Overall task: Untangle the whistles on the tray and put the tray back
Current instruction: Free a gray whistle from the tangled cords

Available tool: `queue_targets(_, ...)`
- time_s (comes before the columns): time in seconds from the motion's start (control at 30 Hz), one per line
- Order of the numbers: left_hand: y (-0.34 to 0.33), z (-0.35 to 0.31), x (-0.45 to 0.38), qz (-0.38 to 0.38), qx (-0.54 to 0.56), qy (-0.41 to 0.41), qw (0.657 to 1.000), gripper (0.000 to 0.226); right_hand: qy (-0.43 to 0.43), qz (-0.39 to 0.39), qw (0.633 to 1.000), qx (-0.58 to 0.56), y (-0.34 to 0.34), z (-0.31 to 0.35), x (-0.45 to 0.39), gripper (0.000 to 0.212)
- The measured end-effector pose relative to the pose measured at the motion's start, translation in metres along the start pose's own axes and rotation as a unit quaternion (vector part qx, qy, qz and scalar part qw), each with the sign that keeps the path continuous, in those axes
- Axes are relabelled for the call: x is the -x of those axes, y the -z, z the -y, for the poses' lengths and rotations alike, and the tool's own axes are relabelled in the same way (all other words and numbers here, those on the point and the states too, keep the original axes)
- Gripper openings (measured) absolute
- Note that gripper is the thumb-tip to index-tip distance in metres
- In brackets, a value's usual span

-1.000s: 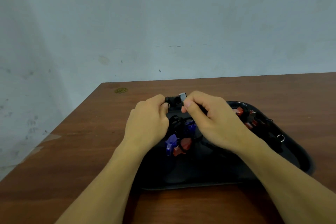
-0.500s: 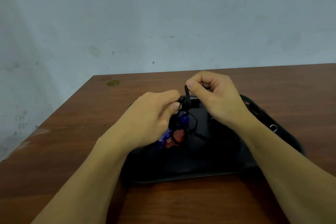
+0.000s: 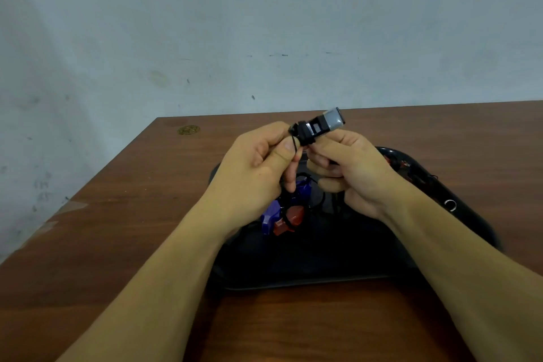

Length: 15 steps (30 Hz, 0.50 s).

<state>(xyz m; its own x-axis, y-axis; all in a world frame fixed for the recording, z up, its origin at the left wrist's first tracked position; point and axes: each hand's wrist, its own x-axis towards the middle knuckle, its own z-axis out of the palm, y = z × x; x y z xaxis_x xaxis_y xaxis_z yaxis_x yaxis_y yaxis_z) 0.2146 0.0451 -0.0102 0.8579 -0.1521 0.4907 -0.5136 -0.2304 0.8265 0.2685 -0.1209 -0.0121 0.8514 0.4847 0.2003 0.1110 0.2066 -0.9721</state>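
A black whistle (image 3: 320,126) with a grey mouthpiece is lifted above the black tray (image 3: 308,267). My left hand (image 3: 258,173) pinches its black cord (image 3: 294,144) at the whistle's rear end. My right hand (image 3: 349,170) holds the whistle's body from below with curled fingers. Below my hands a tangle of blue whistles (image 3: 271,216) and a red whistle (image 3: 291,219) hangs on black cords just over the tray. More red whistles (image 3: 402,169) lie at the tray's far right, partly hidden by my right hand.
The tray sits on a brown wooden table (image 3: 132,214) against a pale wall. A metal key ring (image 3: 450,205) lies near the tray's right rim. A small round mark (image 3: 188,129) is at the table's far left corner. The table's left edge runs diagonally nearby.
Both hands have risen from the tray, lifting the black whistle clear; the mouthpiece now points up and right. The blue and red tangle has lifted with the cords.
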Motion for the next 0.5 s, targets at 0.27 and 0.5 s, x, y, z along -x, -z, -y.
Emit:
queue_targets(0.27, -0.001, 0.009, -0.003, -0.107, -0.092, 0.077, 0.987, 0.033, 0.16, -0.041, 0.941, 0.296, -0.01, -0.008, 0.002, 0.026)
queue_targets(0.5, 0.003, 0.007, -0.002, -0.142, -0.313, 0.08, 0.936, 0.03, 0.207, -0.042, 0.88, 0.425, -0.009, 0.0, 0.012, 0.017)
